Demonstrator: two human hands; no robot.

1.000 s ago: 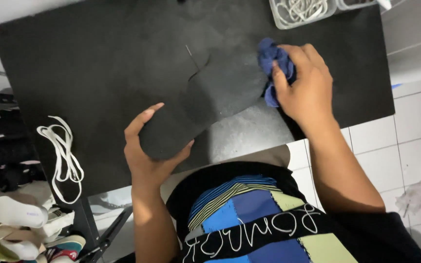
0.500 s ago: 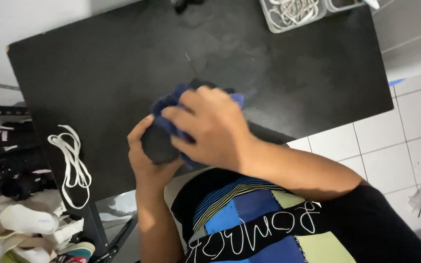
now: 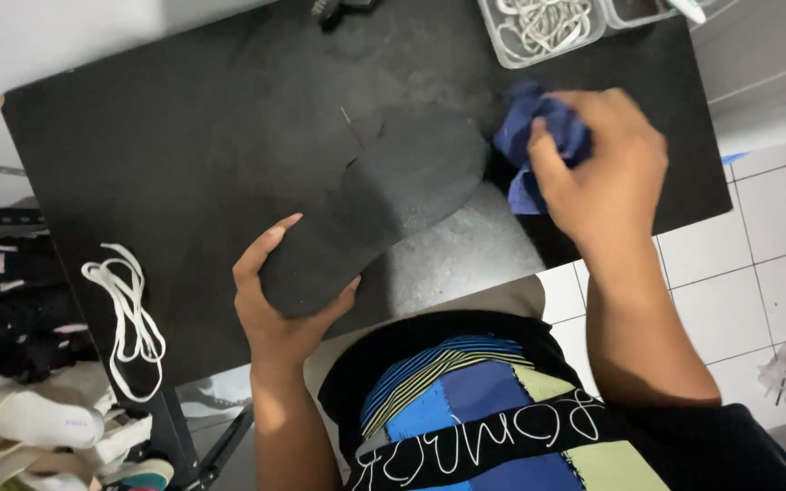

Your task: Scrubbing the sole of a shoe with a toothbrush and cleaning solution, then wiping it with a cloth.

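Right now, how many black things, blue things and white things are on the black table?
Black: 1, the shoe insole
Blue: 1, the cloth
White: 1, the shoelace
Total: 3

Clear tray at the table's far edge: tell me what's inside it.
The clear tray holds a tangle of white laces. The frame's top edge cuts off its far part, so anything else inside is hidden.
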